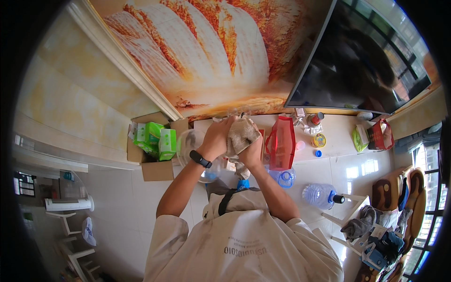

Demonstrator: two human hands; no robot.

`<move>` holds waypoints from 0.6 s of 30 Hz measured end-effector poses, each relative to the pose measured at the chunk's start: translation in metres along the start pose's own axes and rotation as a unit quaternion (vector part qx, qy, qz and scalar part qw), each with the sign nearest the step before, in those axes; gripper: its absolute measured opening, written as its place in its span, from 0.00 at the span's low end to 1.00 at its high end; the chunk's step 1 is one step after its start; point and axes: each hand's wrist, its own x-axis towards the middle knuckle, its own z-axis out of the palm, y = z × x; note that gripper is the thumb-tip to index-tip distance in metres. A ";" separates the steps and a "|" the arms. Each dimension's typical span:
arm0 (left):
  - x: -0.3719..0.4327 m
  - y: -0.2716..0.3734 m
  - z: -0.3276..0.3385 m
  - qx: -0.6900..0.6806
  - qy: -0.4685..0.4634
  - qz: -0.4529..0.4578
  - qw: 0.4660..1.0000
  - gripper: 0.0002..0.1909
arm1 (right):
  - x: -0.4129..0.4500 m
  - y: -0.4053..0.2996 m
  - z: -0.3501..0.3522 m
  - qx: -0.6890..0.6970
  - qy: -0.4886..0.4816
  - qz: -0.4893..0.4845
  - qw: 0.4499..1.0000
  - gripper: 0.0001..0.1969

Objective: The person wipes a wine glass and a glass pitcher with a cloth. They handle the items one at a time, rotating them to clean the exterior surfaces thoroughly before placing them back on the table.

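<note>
A beige-grey cloth [243,135] is bunched between both my hands, in front of the ledge below the wall mural. My left hand [218,135], with a black wristband on its wrist, grips the cloth from one side. My right hand [252,151] holds its other side and lower part. Whether something is wrapped inside the cloth cannot be told. Beyond the hands, partly hidden, clear plastic items [243,110] stand near the wall. A large transparent container [186,144] shows beside the forearm with the wristband. A red translucent bag [282,144] stands on the ledge to the right.
An open cardboard box [157,171] with green tissue packs [167,144] is at the left. Right along the ledge are a yellow-lidded tub [319,140], a blue cap [318,153] and a red gift bag [380,135]. Large water bottles [319,195] lie on the floor near a white stool [356,201].
</note>
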 end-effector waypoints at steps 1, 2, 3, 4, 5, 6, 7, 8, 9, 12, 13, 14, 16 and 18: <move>-0.004 0.000 -0.002 0.001 0.002 -0.006 1.000 0.29 | -0.002 0.002 0.000 0.003 -0.005 0.000 1.000 0.15; -0.010 0.001 -0.005 0.045 0.016 0.013 0.999 0.31 | -0.003 0.004 0.000 -0.018 -0.001 -0.002 1.000 0.16; -0.014 0.004 -0.007 0.086 0.029 0.032 0.995 0.34 | -0.005 0.006 -0.002 -0.043 0.003 -0.004 0.999 0.16; -0.020 0.011 -0.020 0.042 -0.027 0.006 0.999 0.36 | -0.008 0.009 -0.006 -0.075 0.014 -0.033 0.997 0.17; -0.028 0.015 -0.030 0.040 -0.028 0.003 0.999 0.36 | -0.011 0.023 -0.009 -0.091 0.032 -0.029 0.995 0.16; -0.039 0.018 -0.039 0.019 0.026 -0.003 0.999 0.35 | -0.011 0.027 -0.017 -0.081 0.021 -0.027 0.996 0.15; -0.049 0.015 -0.044 -0.002 0.080 -0.007 0.997 0.35 | -0.009 0.027 -0.023 -0.074 0.011 -0.024 0.997 0.14; -0.063 0.004 -0.045 -0.040 0.113 -0.046 0.992 0.34 | -0.009 0.024 -0.027 -0.030 0.032 0.037 0.998 0.11; -0.076 -0.007 -0.043 -0.079 0.145 -0.082 0.983 0.33 | -0.010 0.031 -0.033 -0.036 0.063 0.002 0.997 0.10; -0.123 -0.034 -0.028 -0.311 0.227 -0.262 0.885 0.35 | -0.016 0.047 -0.042 -0.017 0.102 0.023 0.994 0.11; -0.140 -0.048 -0.017 -0.408 0.258 -0.286 0.828 0.36 | -0.017 0.046 -0.040 -0.014 0.098 0.025 0.995 0.11; -0.149 -0.047 -0.010 -0.408 0.259 -0.289 0.826 0.36 | -0.018 0.046 -0.041 -0.024 0.122 0.034 0.992 0.11; -0.156 -0.036 -0.002 -0.557 0.242 -0.328 0.723 0.34 | -0.018 0.047 -0.040 -0.016 0.155 0.045 0.987 0.11; -0.147 -0.016 0.003 -0.607 0.222 -0.307 0.699 0.36 | -0.019 0.042 -0.038 -0.015 0.148 0.050 0.988 0.10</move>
